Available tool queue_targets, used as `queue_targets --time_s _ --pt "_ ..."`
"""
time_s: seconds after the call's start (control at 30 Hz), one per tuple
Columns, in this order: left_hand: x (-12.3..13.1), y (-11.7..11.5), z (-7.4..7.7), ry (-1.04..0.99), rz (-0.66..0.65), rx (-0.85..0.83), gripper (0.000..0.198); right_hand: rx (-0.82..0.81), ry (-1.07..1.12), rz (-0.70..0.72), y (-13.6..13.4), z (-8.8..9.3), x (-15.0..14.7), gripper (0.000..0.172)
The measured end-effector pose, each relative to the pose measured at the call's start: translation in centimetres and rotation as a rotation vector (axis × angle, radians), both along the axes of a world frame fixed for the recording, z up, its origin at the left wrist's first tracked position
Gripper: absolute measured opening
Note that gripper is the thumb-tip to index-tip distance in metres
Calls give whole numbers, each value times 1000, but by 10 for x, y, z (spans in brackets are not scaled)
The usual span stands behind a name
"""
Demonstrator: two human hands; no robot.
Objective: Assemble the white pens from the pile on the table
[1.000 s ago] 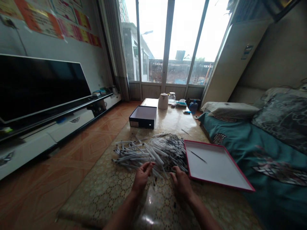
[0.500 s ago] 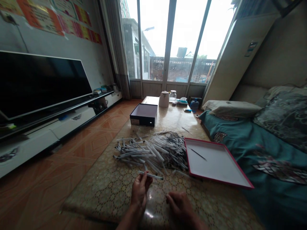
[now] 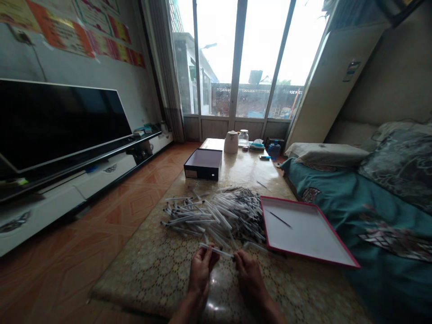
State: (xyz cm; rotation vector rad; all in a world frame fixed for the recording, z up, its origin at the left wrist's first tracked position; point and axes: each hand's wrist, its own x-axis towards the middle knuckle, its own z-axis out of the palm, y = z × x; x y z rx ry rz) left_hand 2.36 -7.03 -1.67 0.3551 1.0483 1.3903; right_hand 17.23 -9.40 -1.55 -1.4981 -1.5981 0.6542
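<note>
My left hand pinches a thin white pen with dark parts toward its right end. The pen points right, nearly level, just above the table. My right hand is closed at that right end, thumb and finger pressed together on its dark tip. Just beyond both hands lies a wide heap of pen barrels and parts, white and clear with black ends. To the right of the heap, a single thin black refill rests in a shallow red-rimmed box lid.
A dark open box stands behind the heap at left. Farther back on the patterned table are a pale kettle, a glass jar and a tissue pack. A sofa with teal cover borders the right side.
My right hand has moved up to the pen's right end and closed on it. My left hand, still holding the pen, has shifted slightly right.
</note>
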Motion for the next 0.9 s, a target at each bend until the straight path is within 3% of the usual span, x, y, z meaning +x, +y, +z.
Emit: queue_targets --time_s 0.2,0.37,0.63,0.9 --pt "-4 1 -1 -43 -18 19 14 -63 -53 108 8 -1 5 43" --pt "-1 1 -1 -42 -10 28 14 -108 36 99 8 1 7 35" --pt "1 3 -3 17 -10 35 13 -6 159 28 1 -5 5 22" --pt "0 3 -1 -7 8 40 9 105 -4 -10 5 -18 1 35"
